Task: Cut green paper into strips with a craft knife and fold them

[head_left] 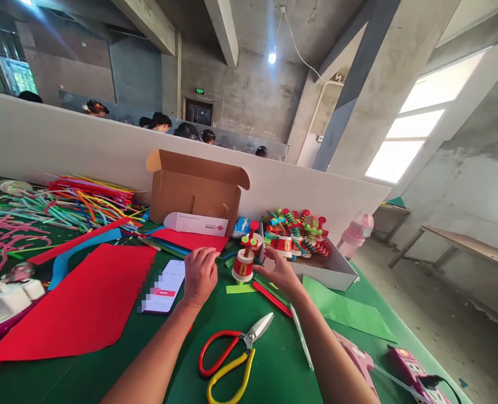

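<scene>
A small figure with a red and white cup body [243,267], a red coiled neck and a green-eyed head stands upright on the green table. Left of it is my left hand [200,276], its fingers curled and pressed together; whatever they may hold is hidden. My right hand [283,274] is on the figure's right, thumb and fingers apart, the thumb close to the figure's side. Contact there is unclear. Scissors [253,335] with one red and one yellow handle lie in front, blades partly open. Beyond my right hand, a white box [337,275] holds several similar figures.
Red felt [81,303] and a phone [165,287] lie left, with pipe cleaners [93,205] behind. An open cardboard box [190,193] stands at the back. Green felt [345,308], a pink glue gun [358,359] and a power strip [415,370] are right. People's heads show beyond the partition.
</scene>
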`<state>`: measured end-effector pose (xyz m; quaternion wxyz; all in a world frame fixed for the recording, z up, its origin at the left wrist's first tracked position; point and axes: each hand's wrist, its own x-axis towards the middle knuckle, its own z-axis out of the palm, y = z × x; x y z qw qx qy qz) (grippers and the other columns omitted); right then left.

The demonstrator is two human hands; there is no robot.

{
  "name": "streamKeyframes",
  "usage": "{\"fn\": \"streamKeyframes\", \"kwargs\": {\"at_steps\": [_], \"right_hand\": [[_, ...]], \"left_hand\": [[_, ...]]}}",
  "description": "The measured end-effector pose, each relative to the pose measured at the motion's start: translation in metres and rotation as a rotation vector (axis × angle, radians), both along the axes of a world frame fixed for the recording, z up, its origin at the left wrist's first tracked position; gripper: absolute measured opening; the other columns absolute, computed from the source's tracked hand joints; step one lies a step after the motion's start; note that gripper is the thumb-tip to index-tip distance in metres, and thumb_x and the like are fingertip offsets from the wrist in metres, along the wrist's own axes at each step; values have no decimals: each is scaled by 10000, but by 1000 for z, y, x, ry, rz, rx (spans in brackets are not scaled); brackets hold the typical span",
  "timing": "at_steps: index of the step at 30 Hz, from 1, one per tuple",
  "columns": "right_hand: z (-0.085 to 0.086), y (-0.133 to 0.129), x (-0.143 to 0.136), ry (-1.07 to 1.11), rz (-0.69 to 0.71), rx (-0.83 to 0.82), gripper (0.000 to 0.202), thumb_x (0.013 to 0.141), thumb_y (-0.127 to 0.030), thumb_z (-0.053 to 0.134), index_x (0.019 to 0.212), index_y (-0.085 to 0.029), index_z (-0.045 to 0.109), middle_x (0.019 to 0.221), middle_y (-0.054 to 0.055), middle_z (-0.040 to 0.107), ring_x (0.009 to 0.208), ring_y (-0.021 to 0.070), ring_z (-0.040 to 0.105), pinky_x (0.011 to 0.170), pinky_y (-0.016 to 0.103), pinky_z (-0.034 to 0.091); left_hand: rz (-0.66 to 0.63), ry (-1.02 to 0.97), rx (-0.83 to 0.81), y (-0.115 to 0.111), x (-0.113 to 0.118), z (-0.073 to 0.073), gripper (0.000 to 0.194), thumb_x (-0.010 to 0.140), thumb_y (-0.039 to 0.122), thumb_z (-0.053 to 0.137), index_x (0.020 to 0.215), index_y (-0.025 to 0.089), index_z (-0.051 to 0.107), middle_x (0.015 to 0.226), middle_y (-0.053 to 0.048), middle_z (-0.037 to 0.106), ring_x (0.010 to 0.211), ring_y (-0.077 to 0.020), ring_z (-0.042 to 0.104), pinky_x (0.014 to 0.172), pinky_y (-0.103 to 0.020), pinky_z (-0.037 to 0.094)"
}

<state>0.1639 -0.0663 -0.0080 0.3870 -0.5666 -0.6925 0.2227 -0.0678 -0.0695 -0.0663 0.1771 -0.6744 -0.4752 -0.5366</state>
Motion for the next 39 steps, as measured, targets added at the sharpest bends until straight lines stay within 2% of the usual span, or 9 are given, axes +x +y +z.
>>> {"fn": "streamKeyframes", "kwargs": {"at_steps": [3, 6, 10, 15, 22, 26, 29, 32, 39], "right_hand": [[1, 16, -11, -128, 66, -88, 483, 709, -396, 786, 1134, -198, 672, 1143, 86, 708, 1095, 281, 655, 946, 413, 510], [5, 22, -19, -172, 83, -115, 415, 713, -393, 787, 1077, -216, 693, 1095, 59, 726, 1041, 268, 678, 892, 378, 526], [6, 23, -23, -205, 63, -120, 456, 703, -411, 799, 1103, -225, 681, 1101, 56, 729, 1035, 267, 676, 881, 372, 514], [0, 26, -30, -225, 49, -149, 529, 673, -336, 829, 1160, -216, 661, 1144, 66, 723, 1057, 278, 672, 898, 381, 501], [-12, 26, -31, -160, 4, -133, 564, 646, -281, 841, 1176, -241, 652, 1114, 30, 733, 1036, 254, 681, 875, 337, 510], [-12, 22, -31, -115, -1, -121, 582, 642, -284, 840, 1187, -247, 638, 1080, 22, 738, 992, 234, 687, 837, 318, 520], [-3, 21, -27, -93, 3, -104, 534, 650, -313, 832, 1142, -223, 646, 1038, 22, 738, 935, 218, 688, 794, 302, 523], [16, 21, -14, -81, 1, -76, 509, 653, -350, 828, 1107, -206, 651, 1013, 21, 731, 896, 206, 680, 770, 295, 519], [71, 23, 56, -193, -139, 17, 480, 670, -329, 820, 1103, -196, 663, 1019, 30, 732, 904, 202, 670, 800, 297, 503]], "left_hand": [[-6, 11, -21, 2, 2, 0, 311, 822, 18, 460, 955, 215, 661, 995, -65, 719, 963, -248, 602, 854, -410, 444], [-15, 21, -39, 3, 3, -1, 309, 820, 13, 462, 959, 209, 657, 1009, -66, 719, 966, -248, 598, 856, -410, 444], [-14, 32, -69, 2, 4, -3, 309, 813, 8, 466, 951, 210, 655, 1014, -65, 716, 971, -251, 594, 857, -412, 445], [-21, 50, -87, 2, 5, -2, 314, 809, 2, 461, 943, 213, 651, 1013, -63, 712, 953, -243, 598, 840, -401, 453], [-92, 64, -60, 3, 4, -5, 325, 800, 15, 434, 938, 211, 654, 970, -84, 696, 905, -255, 601, 827, -415, 468], [-120, 76, -46, 4, 3, -8, 323, 810, 26, 427, 929, 217, 659, 943, -87, 695, 887, -261, 609, 809, -417, 475], [-136, 83, -38, 5, 3, -8, 321, 818, 38, 429, 932, 218, 669, 922, -90, 698, 860, -265, 610, 780, -416, 484], [-150, 87, -28, 5, 2, -9, 311, 823, 46, 439, 937, 217, 673, 899, -89, 697, 837, -266, 611, 767, -414, 491], [-156, 138, -18, 3, 2, -9, 287, 851, 33, 429, 949, 207, 636, 917, -88, 693, 863, -261, 617, 763, -399, 494]]}}
